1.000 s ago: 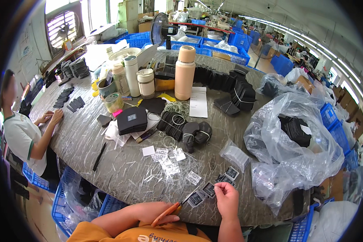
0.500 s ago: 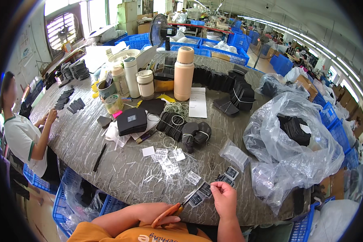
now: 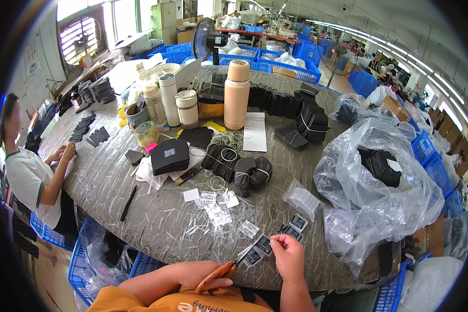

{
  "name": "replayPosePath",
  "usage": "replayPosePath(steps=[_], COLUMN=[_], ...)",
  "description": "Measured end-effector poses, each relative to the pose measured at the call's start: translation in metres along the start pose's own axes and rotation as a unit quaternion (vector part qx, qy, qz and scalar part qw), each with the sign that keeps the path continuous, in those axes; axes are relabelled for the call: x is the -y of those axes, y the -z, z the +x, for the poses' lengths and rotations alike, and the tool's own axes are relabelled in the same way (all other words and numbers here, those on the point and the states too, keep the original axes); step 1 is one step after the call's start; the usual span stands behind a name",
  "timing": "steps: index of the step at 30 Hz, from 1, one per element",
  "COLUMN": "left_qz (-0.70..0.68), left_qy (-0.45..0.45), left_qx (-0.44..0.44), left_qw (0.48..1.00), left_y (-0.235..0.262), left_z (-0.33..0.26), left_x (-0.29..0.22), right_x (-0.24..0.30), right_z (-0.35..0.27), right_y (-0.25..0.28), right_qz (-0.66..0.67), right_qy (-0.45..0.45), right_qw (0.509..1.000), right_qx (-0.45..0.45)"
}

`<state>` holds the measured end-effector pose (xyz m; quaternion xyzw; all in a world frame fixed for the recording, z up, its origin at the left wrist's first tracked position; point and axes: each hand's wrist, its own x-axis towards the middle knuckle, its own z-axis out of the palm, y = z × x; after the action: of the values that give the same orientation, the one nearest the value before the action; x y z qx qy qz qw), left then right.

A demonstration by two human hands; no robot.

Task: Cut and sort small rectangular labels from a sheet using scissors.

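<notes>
Near table edge: left hand [image 3: 205,275] grips orange-handled snips [image 3: 218,271]; right hand [image 3: 289,255] pinches small black-white tag [image 3: 264,244].

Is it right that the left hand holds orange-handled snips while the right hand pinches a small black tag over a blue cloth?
Not quite. The head view shows the left hand with the snips and the right hand on a tag, but over a grey table, not a blue cloth.

Just one view here, a fisheye cam on the person's head, looking down and forward across the curved counter [image 3: 140,218]. Both hands sit close at the bottom edge; the far workshop bends away toward the rim.
</notes>
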<state>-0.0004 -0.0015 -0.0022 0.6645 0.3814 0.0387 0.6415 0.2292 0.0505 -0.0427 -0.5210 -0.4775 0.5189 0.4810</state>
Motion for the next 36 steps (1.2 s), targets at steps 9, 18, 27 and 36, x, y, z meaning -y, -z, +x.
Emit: replayPosePath(steps=[9, 18, 27, 36], left_qz=[0.005, -0.03, -0.092, -0.143], left_qy=[-0.036, -0.025, 0.02, 0.037], left_qx=[-0.007, -0.013, -0.023, -0.054], left_qw=[0.999, 0.999, 0.995, 0.988], left_y=[-0.002, -0.004, -0.006, -0.008], left_z=[0.002, 0.001, -0.002, -0.005], left_x=[0.005, 0.004, -0.004, -0.013], right_x=[-0.002, -0.002, 0.001, 0.004], right_z=[0.0, 0.0, 0.0, -0.001], right_y=[0.001, 0.001, 0.001, 0.002], right_qz=[0.01, 0.015, 0.017, 0.01], right_qy=[-0.005, -0.004, -0.006, -0.014], right_qw=[1.0, 1.0, 1.0, 1.0], right_qx=[0.003, 0.005, 0.005, 0.007])
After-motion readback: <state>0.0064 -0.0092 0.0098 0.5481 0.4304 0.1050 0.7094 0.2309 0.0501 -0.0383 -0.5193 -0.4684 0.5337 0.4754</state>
